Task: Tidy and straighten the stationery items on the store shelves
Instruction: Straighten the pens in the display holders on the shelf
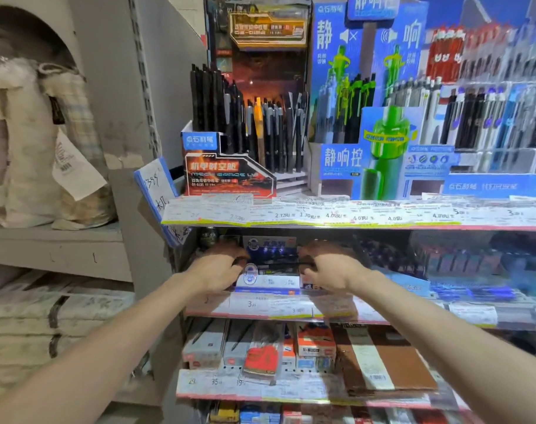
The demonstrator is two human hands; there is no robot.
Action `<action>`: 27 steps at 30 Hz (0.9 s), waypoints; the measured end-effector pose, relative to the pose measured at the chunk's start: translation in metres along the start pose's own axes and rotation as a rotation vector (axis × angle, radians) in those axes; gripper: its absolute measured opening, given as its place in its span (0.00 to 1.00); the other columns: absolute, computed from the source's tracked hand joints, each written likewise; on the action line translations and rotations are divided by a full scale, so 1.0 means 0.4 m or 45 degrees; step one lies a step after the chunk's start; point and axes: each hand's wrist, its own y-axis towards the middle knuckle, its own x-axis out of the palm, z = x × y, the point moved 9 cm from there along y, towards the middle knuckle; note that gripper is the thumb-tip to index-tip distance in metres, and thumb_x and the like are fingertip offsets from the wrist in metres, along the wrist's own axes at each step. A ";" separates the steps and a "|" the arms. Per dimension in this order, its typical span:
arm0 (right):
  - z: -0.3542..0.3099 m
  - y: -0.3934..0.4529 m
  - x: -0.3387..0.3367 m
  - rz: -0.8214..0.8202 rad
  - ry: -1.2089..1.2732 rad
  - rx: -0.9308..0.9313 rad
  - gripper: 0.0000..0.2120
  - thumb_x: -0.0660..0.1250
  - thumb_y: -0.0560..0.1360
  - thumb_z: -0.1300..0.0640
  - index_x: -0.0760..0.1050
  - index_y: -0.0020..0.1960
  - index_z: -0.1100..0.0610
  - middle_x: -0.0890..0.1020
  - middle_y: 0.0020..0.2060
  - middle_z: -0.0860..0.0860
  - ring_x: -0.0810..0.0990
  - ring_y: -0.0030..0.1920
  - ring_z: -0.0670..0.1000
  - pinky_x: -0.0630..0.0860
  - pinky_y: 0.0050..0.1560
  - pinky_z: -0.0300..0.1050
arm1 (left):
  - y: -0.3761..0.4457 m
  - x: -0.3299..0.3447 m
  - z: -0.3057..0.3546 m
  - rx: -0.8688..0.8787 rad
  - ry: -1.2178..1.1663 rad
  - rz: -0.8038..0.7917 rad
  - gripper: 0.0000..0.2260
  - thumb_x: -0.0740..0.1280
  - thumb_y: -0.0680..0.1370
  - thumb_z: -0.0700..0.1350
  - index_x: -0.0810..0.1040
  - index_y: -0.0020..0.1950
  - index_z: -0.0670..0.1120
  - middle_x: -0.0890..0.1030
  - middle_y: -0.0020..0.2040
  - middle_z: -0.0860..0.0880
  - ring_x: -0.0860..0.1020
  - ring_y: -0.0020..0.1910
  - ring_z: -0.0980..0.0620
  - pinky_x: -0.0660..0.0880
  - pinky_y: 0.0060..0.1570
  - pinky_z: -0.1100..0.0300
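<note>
Head view, looking down at a stationery rack: both of our arms reach into the second shelf (291, 313), where a white-and-blue pen display box (268, 281) stands at the front edge, just behind the price strip. Our left hand (218, 267) lies against the box's left side with its fingers curled inward over the box top; our right hand (328, 269) mirrors it on the box's right side, fingers likewise bent. Both hands are blurred, so we cannot tell whether either is clamped on the box or merely resting against it. A dark thin object (perhaps a pen, too smeared to be sure) runs from the right fingertips toward the box.

On the top shelf (352, 220) above, a red-and-black pen display (230, 175) holds upright black pens (248, 123), some leaning. Just beside it to the right stands a blue-and-green pen display (367, 148), with further rows of pens (480, 117) beyond it. Price labels (321, 214) line the shelf lip.

On the third shelf (260, 390) below the hands, grey boxes (218, 341), an orange packet (262, 356) and a brown-and-white notebook (386, 359) lie flat. At far left, on a separate grey unit, sit plush items (31, 142) with a paper tag (74, 166).
</note>
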 end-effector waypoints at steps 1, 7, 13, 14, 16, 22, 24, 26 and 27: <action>-0.002 0.001 0.000 0.000 -0.002 -0.008 0.12 0.63 0.78 0.53 0.78 0.59 0.54 0.82 0.56 0.54 0.79 0.51 0.56 0.71 0.44 0.43 | 0.001 0.000 0.001 0.027 -0.009 0.011 0.14 0.57 0.82 0.50 0.78 0.63 0.51 0.77 0.64 0.48 0.75 0.61 0.45 0.72 0.58 0.55; -0.011 -0.008 -0.006 0.075 0.036 -0.062 0.13 0.60 0.82 0.55 0.78 0.63 0.52 0.80 0.61 0.50 0.78 0.57 0.53 0.70 0.49 0.40 | 0.006 0.005 0.008 0.198 -0.070 0.019 0.13 0.59 0.82 0.46 0.80 0.62 0.49 0.78 0.59 0.47 0.75 0.58 0.48 0.70 0.59 0.55; 0.000 -0.012 -0.037 0.267 0.081 -0.061 0.12 0.62 0.81 0.52 0.80 0.61 0.51 0.82 0.55 0.49 0.78 0.52 0.50 0.78 0.53 0.46 | 0.020 -0.016 -0.012 0.161 -0.262 0.132 0.11 0.63 0.81 0.49 0.79 0.61 0.50 0.79 0.57 0.51 0.76 0.55 0.51 0.72 0.56 0.58; 0.003 -0.012 -0.040 0.280 0.094 -0.051 0.11 0.63 0.81 0.52 0.80 0.60 0.51 0.82 0.54 0.48 0.79 0.51 0.50 0.78 0.52 0.46 | 0.020 -0.026 -0.013 0.145 -0.314 0.160 0.10 0.64 0.81 0.49 0.79 0.61 0.51 0.80 0.56 0.51 0.77 0.54 0.52 0.72 0.53 0.59; 0.004 -0.014 -0.045 0.300 0.118 -0.038 0.11 0.63 0.80 0.51 0.79 0.60 0.51 0.82 0.52 0.48 0.79 0.48 0.49 0.80 0.51 0.47 | 0.016 -0.043 -0.015 0.120 -0.434 0.190 0.09 0.65 0.81 0.50 0.80 0.60 0.51 0.81 0.53 0.54 0.78 0.51 0.55 0.73 0.48 0.64; -0.023 -0.046 -0.043 0.355 0.159 -0.038 0.12 0.62 0.81 0.50 0.80 0.60 0.51 0.83 0.52 0.46 0.81 0.48 0.49 0.79 0.49 0.47 | -0.052 -0.087 -0.007 0.132 -0.555 0.327 0.05 0.69 0.78 0.51 0.82 0.53 0.54 0.82 0.46 0.61 0.78 0.45 0.68 0.71 0.43 0.71; -0.039 -0.067 -0.045 0.371 0.138 -0.069 0.13 0.61 0.81 0.48 0.80 0.60 0.51 0.85 0.50 0.45 0.82 0.47 0.48 0.79 0.48 0.46 | -0.089 -0.093 -0.007 0.125 -0.562 0.349 0.07 0.69 0.78 0.54 0.83 0.53 0.55 0.83 0.47 0.61 0.79 0.46 0.64 0.75 0.46 0.67; -0.059 -0.092 -0.051 0.380 0.116 -0.118 0.13 0.62 0.81 0.48 0.80 0.60 0.51 0.85 0.50 0.45 0.82 0.48 0.47 0.77 0.48 0.41 | -0.126 -0.096 0.000 0.149 -0.584 0.363 0.07 0.69 0.78 0.54 0.83 0.52 0.54 0.84 0.45 0.60 0.80 0.44 0.61 0.76 0.45 0.64; -0.070 -0.105 -0.056 0.389 0.113 -0.146 0.13 0.62 0.81 0.48 0.80 0.61 0.51 0.84 0.51 0.44 0.81 0.50 0.46 0.75 0.50 0.40 | -0.144 -0.099 0.003 0.168 -0.590 0.373 0.06 0.69 0.78 0.53 0.83 0.51 0.54 0.84 0.44 0.60 0.80 0.44 0.60 0.76 0.44 0.63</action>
